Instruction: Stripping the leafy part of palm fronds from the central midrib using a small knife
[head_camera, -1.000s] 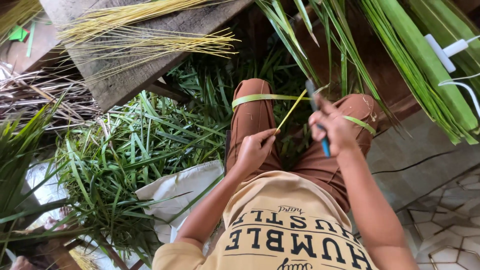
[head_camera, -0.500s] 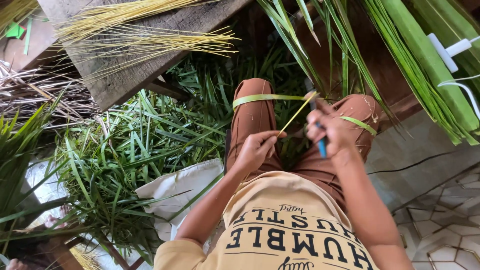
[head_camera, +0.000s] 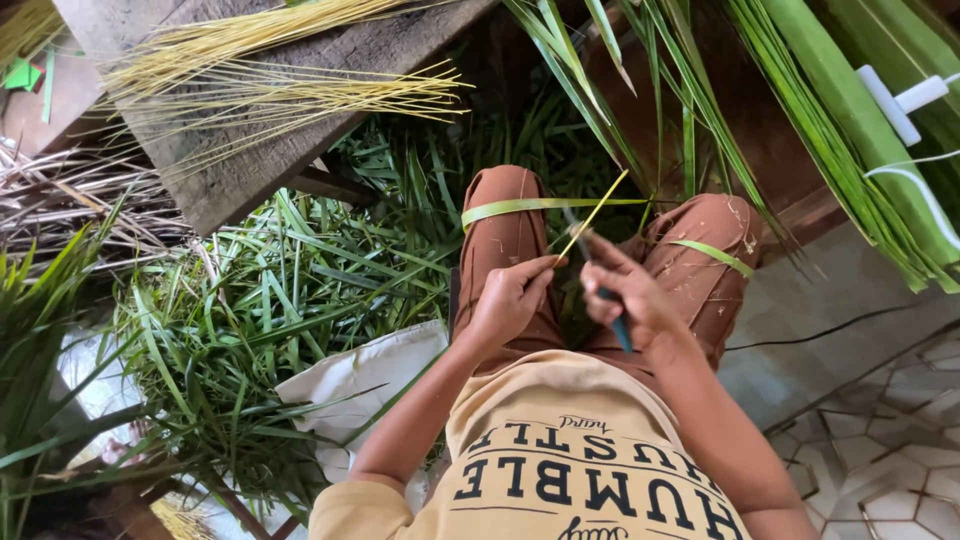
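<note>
Your left hand (head_camera: 510, 300) pinches the yellow midrib (head_camera: 592, 217) mid-frame, while your right hand (head_camera: 630, 300) is closed round a blue-handled knife (head_camera: 612, 310) just beside it. The green leaf strip (head_camera: 540, 207) drapes across your knees. Looks like you're mid-strip; the stroke wants a steady blade running away from your fingers.

I see a weathered wooden bench (head_camera: 250, 165) at upper left, with bundles of yellow leaf ribs (head_camera: 290, 85) lying straight on its boards. Below it the ground is heaped with green leaf strips (head_camera: 260, 300), a white sack (head_camera: 360, 385) among them. At right, patterned floor tiles (head_camera: 880, 450) (a dark cable (head_camera: 820, 332) crosses them).
</note>
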